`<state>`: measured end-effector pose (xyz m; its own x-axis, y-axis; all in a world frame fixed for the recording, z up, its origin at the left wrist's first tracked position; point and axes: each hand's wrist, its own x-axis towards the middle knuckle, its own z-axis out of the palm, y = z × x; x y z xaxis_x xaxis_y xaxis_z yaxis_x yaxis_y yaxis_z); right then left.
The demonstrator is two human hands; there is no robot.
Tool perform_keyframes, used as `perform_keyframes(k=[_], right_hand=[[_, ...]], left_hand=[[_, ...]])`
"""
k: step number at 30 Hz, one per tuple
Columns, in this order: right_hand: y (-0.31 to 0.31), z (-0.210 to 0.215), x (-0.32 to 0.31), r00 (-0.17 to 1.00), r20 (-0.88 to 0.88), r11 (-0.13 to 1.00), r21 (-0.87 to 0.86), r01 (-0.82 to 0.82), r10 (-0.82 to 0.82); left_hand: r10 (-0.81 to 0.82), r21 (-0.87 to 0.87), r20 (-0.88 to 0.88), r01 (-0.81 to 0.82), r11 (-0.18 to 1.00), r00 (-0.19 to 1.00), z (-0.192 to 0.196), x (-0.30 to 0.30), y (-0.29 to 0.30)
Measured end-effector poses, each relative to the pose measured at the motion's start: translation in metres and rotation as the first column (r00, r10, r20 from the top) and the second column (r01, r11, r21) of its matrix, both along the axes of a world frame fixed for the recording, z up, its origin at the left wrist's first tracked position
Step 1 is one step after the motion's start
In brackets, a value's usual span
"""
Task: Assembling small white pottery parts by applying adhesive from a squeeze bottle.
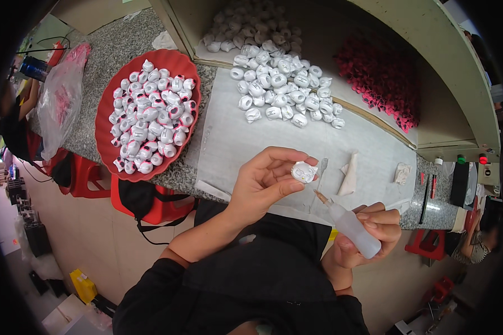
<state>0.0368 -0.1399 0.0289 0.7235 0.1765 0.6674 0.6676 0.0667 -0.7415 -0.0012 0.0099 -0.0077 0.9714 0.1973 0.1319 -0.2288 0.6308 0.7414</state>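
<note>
Between the thumb and fingers of my left hand is a small white plastic figure head with moulded features. My right hand is wrapped round a translucent squeeze bottle, tilted so its narrow brownish nozzle points up and left toward the figure head, a short gap apart. Beyond my hands, many more white figure heads lie heaped on a white sheet. A red scalloped tray to the left holds a pile of similar white pieces with pink and dark parts showing.
Small pink pieces are heaped inside the cream cabinet at the back right. Crumpled tissues lie on the sheet. A clear plastic bag sits at far left. Red stools stand below the granite counter. Other people are at both sides.
</note>
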Motion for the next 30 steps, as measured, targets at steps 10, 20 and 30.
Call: perform_keyframes(k=[10,20,30], right_hand=[[0.0,-0.0023,0.0002,1.0,0.003,0.998,0.058,0.016,-0.016],[0.0011,-0.0015,-0.0019,1.0,-0.007,0.999,0.035,-0.005,0.005],[0.002,-0.0013,-0.0014,1.0,0.014,0.999,0.031,-0.012,0.012]], left_hand=[[0.021,0.016,-0.057,-0.02,1.0,0.998,0.0013,0.0002,-0.0013],[0.008,0.027,-0.078,-0.006,1.0,0.997,0.0032,-0.0006,-0.0024],[0.099,0.237,0.052,-0.109,0.965,0.994,-0.0002,-0.0004,-0.0024]])
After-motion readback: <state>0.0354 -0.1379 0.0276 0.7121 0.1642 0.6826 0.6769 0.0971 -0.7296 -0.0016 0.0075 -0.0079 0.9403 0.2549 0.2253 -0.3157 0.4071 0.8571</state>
